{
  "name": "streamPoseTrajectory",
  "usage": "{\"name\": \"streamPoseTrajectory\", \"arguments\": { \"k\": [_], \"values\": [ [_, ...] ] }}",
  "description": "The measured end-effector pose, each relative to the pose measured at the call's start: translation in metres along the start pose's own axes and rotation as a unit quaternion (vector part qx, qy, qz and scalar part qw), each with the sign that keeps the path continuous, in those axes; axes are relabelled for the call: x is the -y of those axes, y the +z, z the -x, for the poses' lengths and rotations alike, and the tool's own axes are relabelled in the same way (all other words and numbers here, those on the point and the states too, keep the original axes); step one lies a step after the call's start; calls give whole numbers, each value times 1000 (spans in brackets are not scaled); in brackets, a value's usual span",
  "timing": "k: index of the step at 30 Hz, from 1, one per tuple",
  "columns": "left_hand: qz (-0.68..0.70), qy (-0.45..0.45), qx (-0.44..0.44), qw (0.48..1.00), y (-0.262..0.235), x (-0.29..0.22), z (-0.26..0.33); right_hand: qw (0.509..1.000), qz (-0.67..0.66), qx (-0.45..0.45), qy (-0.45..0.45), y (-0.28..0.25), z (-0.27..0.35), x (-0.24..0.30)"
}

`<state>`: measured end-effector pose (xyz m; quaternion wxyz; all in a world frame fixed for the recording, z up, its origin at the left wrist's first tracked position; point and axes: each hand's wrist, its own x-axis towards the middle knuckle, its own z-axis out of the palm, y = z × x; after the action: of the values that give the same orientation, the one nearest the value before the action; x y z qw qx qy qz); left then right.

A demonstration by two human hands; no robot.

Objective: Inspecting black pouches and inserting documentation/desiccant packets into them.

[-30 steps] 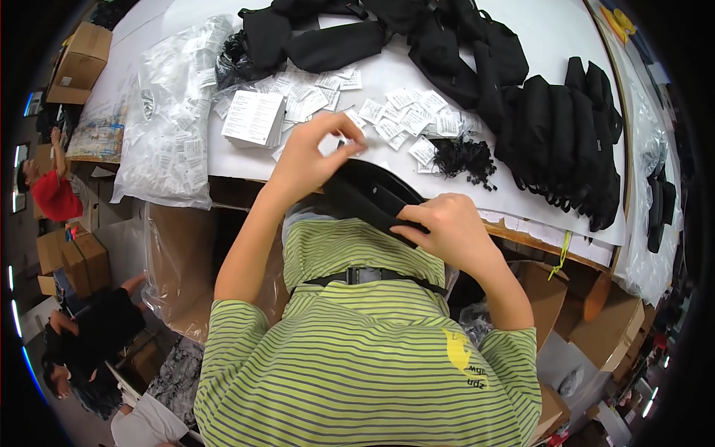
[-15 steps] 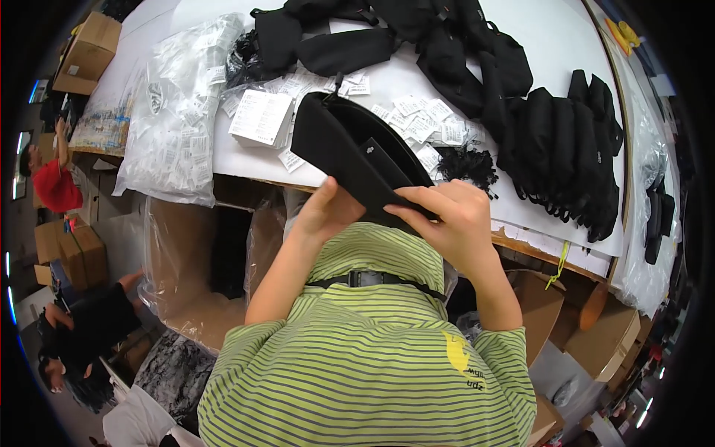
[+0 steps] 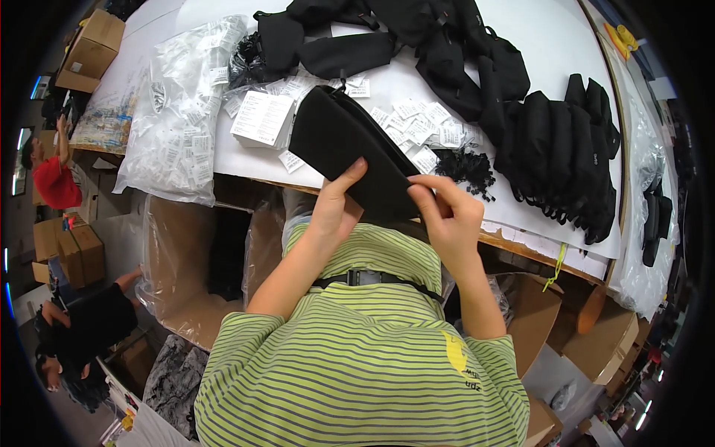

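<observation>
A black zippered pouch [image 3: 346, 145] is held up in front of me over the table's near edge, tilted, its zip side facing up and to the right. My left hand [image 3: 339, 201] grips its lower left side, thumb flat on the front panel and the other fingers behind. At the lower right corner, by the end of the zip, my right hand [image 3: 450, 212] pinches the pouch between thumb and fingers. Just beyond it lie a stack of white cards [image 3: 262, 118], loose white printed tags [image 3: 413, 123] and a small heap of black strings [image 3: 468, 170].
Black pouches [image 3: 558, 149] stand in a row at the right, and more black pouches [image 3: 346, 54] lie at the back. A clear plastic bag of tags [image 3: 182, 112] covers the left side. Below the table edge is a plastic-lined carton [image 3: 175, 276]. Other people are far left.
The pouch's opening has narrowed, and its inside no longer shows. My left thumb has moved onto the front panel. My right hand has shifted slightly left and down.
</observation>
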<state>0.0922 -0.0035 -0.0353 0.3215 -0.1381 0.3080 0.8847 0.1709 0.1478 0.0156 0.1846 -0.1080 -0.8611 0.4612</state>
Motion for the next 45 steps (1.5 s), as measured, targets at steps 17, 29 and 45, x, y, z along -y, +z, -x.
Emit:
{"name": "streamPoseTrajectory", "arguments": {
  "k": [17, 29, 45],
  "values": [
    [-309, -9, 79, 948, 40, -19, 21, 988, -52, -75, -126, -21, -46, -6],
    [-113, -39, -3, 993, 24, -31, -6, 951, 125, 64, -276, -29, -18, 16],
    [32, -109, 28, 993, 23, -29, 3, 923, 204, 165, -281, -28, -8, 34]
  ]
}}
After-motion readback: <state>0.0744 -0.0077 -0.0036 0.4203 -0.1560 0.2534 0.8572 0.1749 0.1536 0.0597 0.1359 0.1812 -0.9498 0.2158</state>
